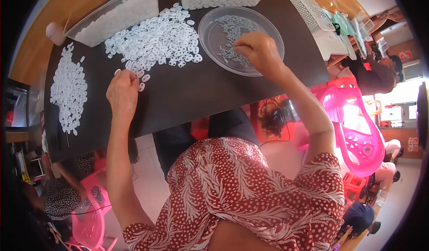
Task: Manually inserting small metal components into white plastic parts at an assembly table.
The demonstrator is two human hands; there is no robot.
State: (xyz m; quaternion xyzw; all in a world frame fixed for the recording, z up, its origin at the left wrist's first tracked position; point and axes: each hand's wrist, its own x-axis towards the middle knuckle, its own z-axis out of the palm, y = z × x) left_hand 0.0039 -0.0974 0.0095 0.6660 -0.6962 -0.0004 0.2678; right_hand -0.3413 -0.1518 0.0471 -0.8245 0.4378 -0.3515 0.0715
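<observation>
My left hand [122,94] is closed in a pinch at the near edge of a heap of small white oval plastic pieces with two holes [152,39]. One white oval piece [117,72] shows at its fingertips. A few loose ones lie just right of the fingers. My right hand [261,50] reaches over a round clear plastic tray [209,43], fingertips pinched together above the small grey screws [232,32] spread in it. Whatever those fingers hold is too small to make out.
A second pile of white oval pieces [69,90] lies at the table's left end. Two clear bins [118,16] of white pieces stand along the far edge. White perforated baskets [313,12] sit at the far right. A pink plastic chair [353,121] stands right; people sit nearby.
</observation>
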